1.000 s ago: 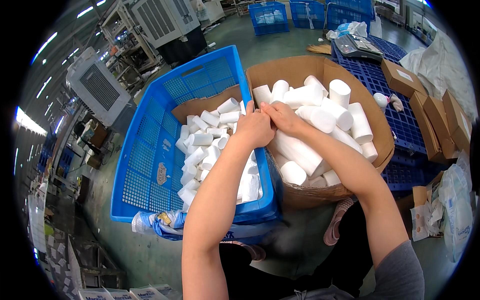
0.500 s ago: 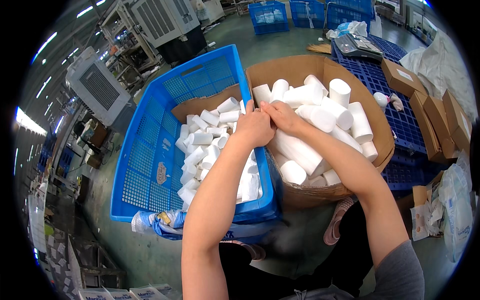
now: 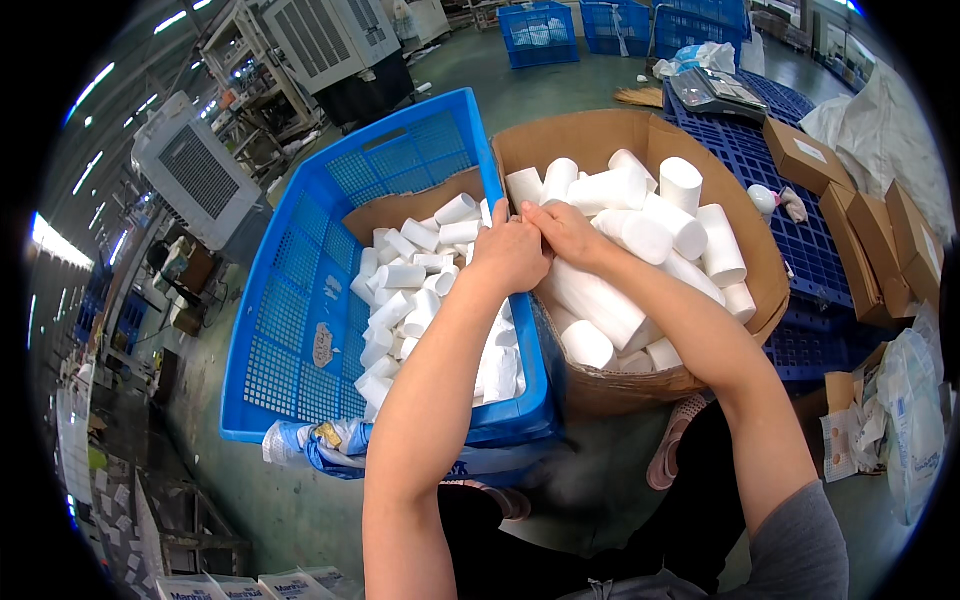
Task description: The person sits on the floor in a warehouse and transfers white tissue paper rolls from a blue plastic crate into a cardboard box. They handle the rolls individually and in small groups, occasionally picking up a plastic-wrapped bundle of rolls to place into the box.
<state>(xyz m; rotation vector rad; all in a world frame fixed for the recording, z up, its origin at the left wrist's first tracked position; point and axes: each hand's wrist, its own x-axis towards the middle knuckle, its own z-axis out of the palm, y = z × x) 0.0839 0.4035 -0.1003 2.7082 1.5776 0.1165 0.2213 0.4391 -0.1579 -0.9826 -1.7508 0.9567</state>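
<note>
My left hand is closed over the rim of the blue plastic crate, where the crate meets the cardboard carton. Right beside it, touching it, my right hand has its fingers curled down at the carton's edge; what they grip is hidden. Short white rolls lie jumbled in the crate, partly covered by my left forearm. Larger white rolls fill the carton, some lying and some standing, under and around my right forearm.
A blue pallet at the right bears a scale and small brown boxes. White plastic bags lie at the far right. Air coolers stand at the left, and more blue crates stand at the back.
</note>
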